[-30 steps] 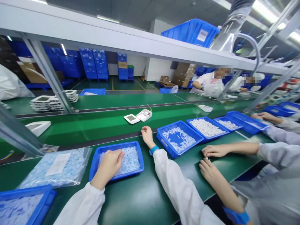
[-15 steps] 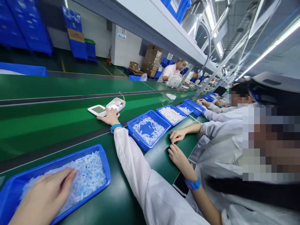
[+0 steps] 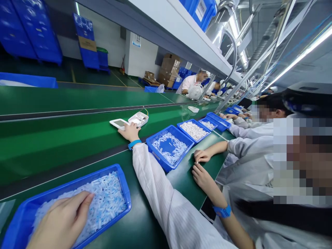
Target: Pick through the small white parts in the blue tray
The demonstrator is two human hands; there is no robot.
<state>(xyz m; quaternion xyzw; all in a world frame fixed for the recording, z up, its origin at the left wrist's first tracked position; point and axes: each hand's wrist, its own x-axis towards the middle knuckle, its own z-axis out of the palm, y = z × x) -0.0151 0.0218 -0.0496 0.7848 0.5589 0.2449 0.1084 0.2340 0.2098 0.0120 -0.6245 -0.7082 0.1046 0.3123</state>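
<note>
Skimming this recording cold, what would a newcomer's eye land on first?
Probably the outstretched right hand, at the near edge of a white screen panel beside an open white case on the green belt. Next, at lower left, the left hand over a blue tray of small white and light-blue pieces.

White pillar (image 3: 142, 57), dark green floor (image 3: 118, 79)

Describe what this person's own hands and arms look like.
The left hand and right hand are ungloved. On the right are a long, loose white sleeve and a bright blue wristband. Nothing above the left wrist shows.
</note>
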